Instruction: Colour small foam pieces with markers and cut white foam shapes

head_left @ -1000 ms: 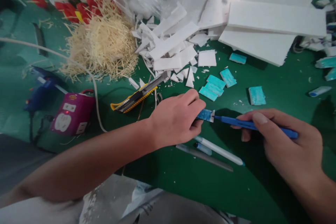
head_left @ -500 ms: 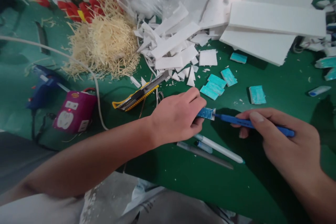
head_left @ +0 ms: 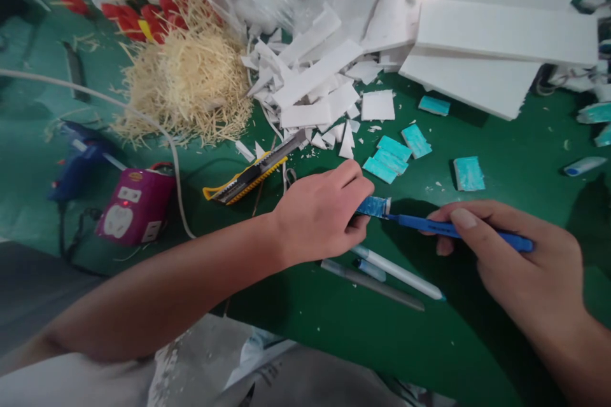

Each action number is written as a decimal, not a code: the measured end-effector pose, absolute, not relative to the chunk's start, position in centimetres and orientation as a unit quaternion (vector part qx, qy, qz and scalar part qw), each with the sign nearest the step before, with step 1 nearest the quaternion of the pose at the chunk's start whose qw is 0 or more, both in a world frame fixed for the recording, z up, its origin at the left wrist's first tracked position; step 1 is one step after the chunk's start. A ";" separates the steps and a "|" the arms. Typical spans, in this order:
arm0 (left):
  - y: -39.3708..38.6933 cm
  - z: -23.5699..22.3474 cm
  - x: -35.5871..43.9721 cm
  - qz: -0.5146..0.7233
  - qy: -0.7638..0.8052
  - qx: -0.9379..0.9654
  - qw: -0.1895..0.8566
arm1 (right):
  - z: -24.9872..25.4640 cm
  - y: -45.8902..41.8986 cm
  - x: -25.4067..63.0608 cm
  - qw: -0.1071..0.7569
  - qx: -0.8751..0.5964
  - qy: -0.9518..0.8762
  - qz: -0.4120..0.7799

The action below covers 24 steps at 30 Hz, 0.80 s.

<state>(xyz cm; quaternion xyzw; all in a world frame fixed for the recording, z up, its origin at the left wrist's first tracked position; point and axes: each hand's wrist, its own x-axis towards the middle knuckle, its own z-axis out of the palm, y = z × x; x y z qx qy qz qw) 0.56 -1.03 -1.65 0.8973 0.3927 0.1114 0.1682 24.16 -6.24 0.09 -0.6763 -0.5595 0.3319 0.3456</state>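
Observation:
Pinched in my left hand [head_left: 327, 213] is a small foam piece [head_left: 373, 206], coloured blue on top with a white end; my fingers cover part of it. My right hand [head_left: 506, 248] is closed around a blue marker pen [head_left: 443, 227], whose tip meets the piece's right end. Just beyond lie several turquoise-coloured foam pieces [head_left: 387, 159], another turquoise piece [head_left: 468, 173] and a plain white square [head_left: 378, 105]. Below my left hand rest a white marker with a turquoise tip [head_left: 401, 273], a blue pen cap [head_left: 371, 269] and a grey blade-like strip [head_left: 375, 284].
A yellow-and-black utility knife [head_left: 252, 172] lies left, its blade toward white foam scraps [head_left: 315, 86]. Farther left are a straw pile [head_left: 191, 76], a magenta power adapter [head_left: 136, 203], a blue glue gun [head_left: 79, 156] and a white cord [head_left: 174, 159]. White foam sheets [head_left: 506, 32] stand back right.
The marker tip has shifted slightly left and down along the end of the foam piece. My left hand keeps its hold, and the other things stay in place.

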 end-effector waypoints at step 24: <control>-1.0 -1.5 0.5 0.106 0.399 0.892 0.185 | -1.4 -6.1 25.2 0.379 -0.624 -0.602 0.323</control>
